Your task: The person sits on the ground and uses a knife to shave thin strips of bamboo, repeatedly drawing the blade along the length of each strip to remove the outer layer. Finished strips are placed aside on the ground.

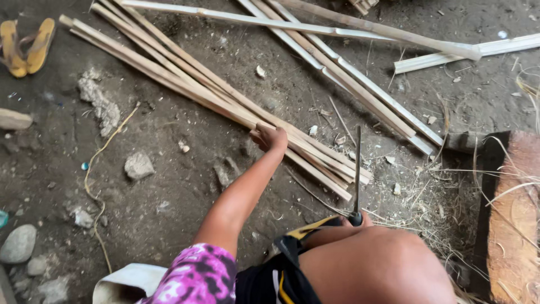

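Bamboo strips lie in a long bundle on the dirt floor, running up and away from the left hand; that hand is stretched out, fingers curled over the near end of the bundle; right hand, mostly hidden behind the knee, is closed round the handle of a knife, blade upright; yellow sandals lie well apart to the left.

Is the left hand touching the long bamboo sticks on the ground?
Touching. The head view shows the left hand resting on the bundle of bamboo sticks, fingers curled over the nearest ones with no gap.
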